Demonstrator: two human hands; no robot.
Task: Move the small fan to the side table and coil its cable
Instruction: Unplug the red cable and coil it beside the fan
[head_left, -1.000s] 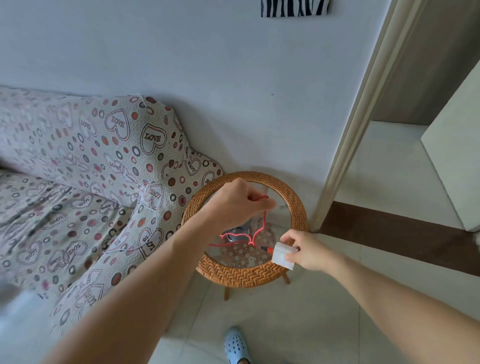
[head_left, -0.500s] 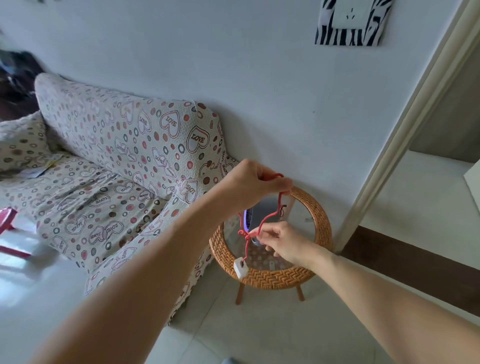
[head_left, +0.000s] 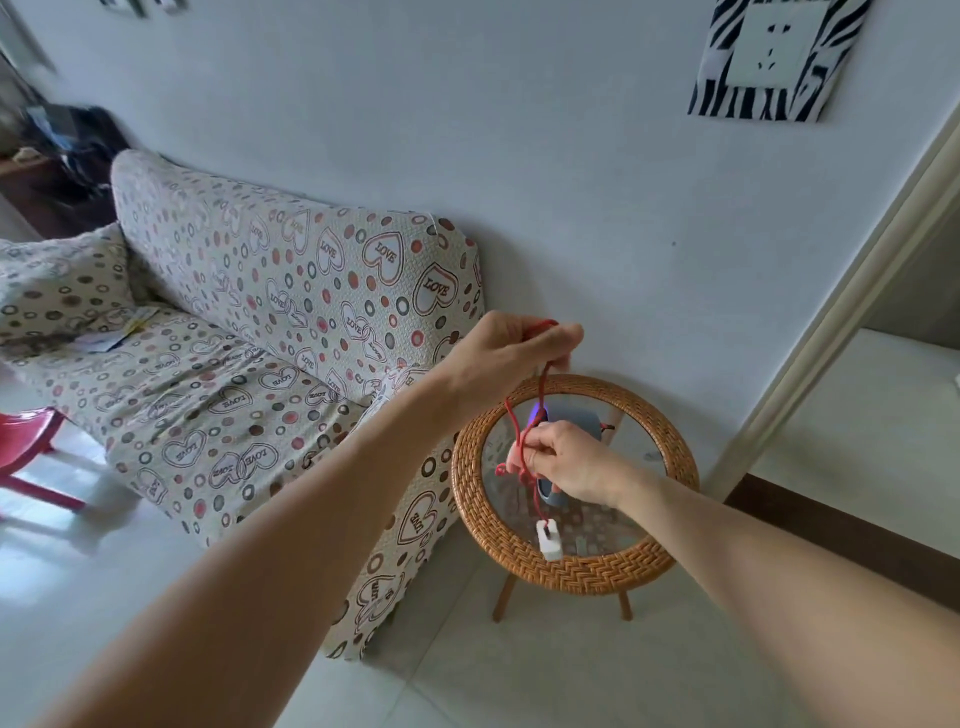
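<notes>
A round wicker side table (head_left: 574, 569) with a glass top stands against the wall beside the sofa. On it sits the small grey fan (head_left: 571, 418), mostly hidden behind my right hand, with a blue light showing. My left hand (head_left: 511, 353) is raised above the table and pinches the top of the thin red cable (head_left: 543, 387). My right hand (head_left: 563, 460) grips the cable lower down, where it bunches into loops. The white plug (head_left: 548, 540) dangles below that hand over the table's near rim.
A sofa (head_left: 249, 353) with a heart-patterned cover runs along the wall on the left. A red plastic stool (head_left: 31, 457) stands at the far left. A wall socket with a zebra frame (head_left: 774, 52) is high on the right, a doorway (head_left: 883, 364) beside it.
My right hand let go of the white plug and took hold of the cable higher up; the plug now hangs free. My left hand rose with the cable. The view swung left.
</notes>
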